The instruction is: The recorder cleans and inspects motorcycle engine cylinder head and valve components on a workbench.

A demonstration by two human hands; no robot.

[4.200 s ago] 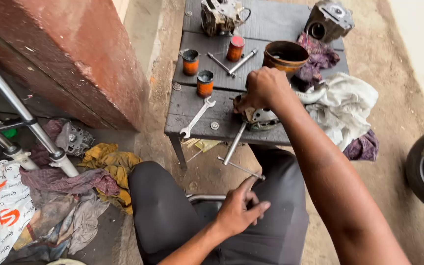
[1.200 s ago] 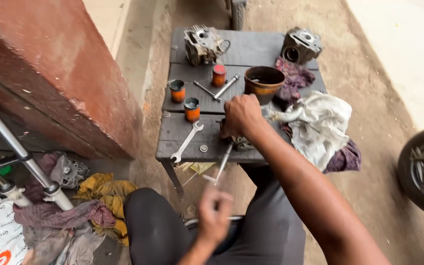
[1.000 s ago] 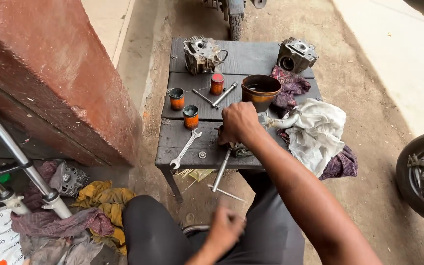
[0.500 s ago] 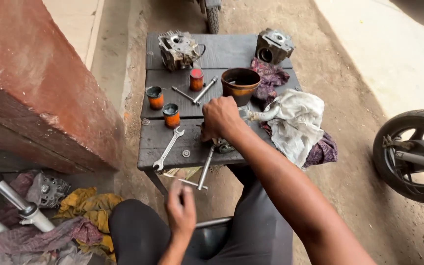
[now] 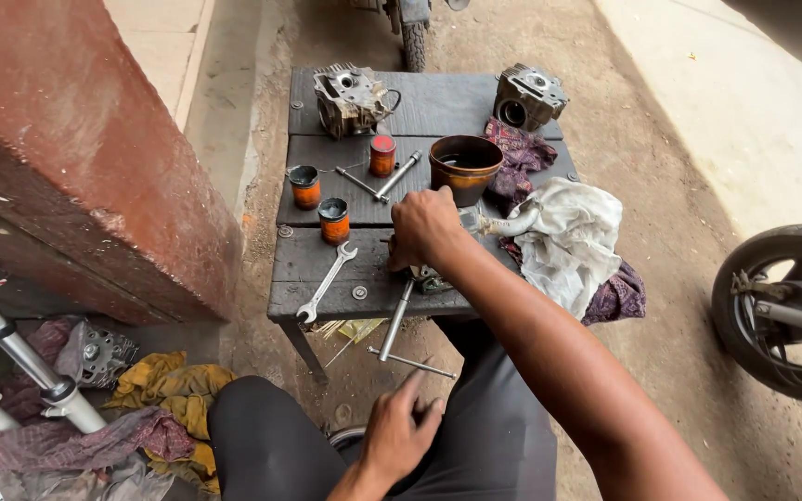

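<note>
On our left, a spanner (image 5: pixel 325 283) lies on the dark wooden table (image 5: pixel 438 93). Our left hand (image 5: pixel 399 434) hangs below, fingers loosely spread, empty. Our right hand (image 5: pixel 427 227) is clenched on a metal part at the table's near edge, its T-handled rod (image 5: pixel 395 320) running downward toward us.

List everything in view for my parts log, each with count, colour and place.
Bench: one, dark wood, centre.
Engine parts: two, grey, bench's far end.
Small cans: three, orange, bench left.
Bowl: one, brown, mid-bench.
Spanner: one, silver, near edge.
T-handle tool: one, steel, overhanging near edge.
Rags: white and purple, bench right.
Wheel: one, black, far right.
Left hand: by the tool's crossbar.
Right hand: gripping a metal part on bench.
</note>
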